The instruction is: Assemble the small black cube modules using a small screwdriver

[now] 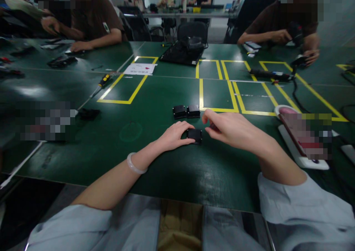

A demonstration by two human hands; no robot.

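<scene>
On the green table, my left hand [177, 135] grips a small black block [195, 135] from its left side, thumb at the near edge and fingers at the far edge. My right hand [222, 127] is just right of that block, raised a little, its fingers curled together; a small dark thing shows between them, too small to name. Two more black blocks, one on the left [179, 111] and one on the right [193, 111], sit side by side just beyond my hands.
A phone [299, 134] leans on a white stand at the right. Farther off are yellow tape outlines, a paper sheet [141, 69], a yellow-black screwdriver [104, 81], a black panel [181, 53] and a black tool with a cable [270, 74]. Other people sit across the table.
</scene>
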